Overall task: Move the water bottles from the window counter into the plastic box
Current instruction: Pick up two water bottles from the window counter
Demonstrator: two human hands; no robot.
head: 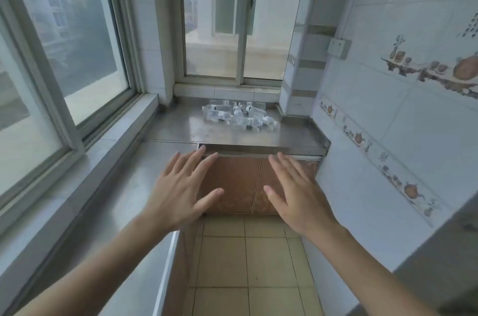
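Steel-grey metal covers the counter [289,134] under the far window [232,18], and the water bottles [236,116] are seen lying there on their sides in a loose heap, near the back edge and a little to the right of the middle. The bottles are of clear plastic with white labels; dark print is seen on the labels, but it is too small and blurred to be read, so no brand can be told. Some bottles touch or cross each other; their exact number cannot be told.

Both hands are held out in front of the person, palms down, well apart from the bottles. The left hand [181,191] is spread flat with the fingers straight and apart, and nothing is held in it. The right hand [297,194] is also flat with straight fingers, and nothing is held in it either. Brown cabinet doors [232,183] are seen behind the hands, below the counter edge.

A second window [51,44] runs along the left side above a grey ledge [103,160]. On the right, white wall tiles [388,121] are decorated with teapots and fruit, and a white socket [338,48] is fixed on the wall. Beige tiles cover the floor [245,264]
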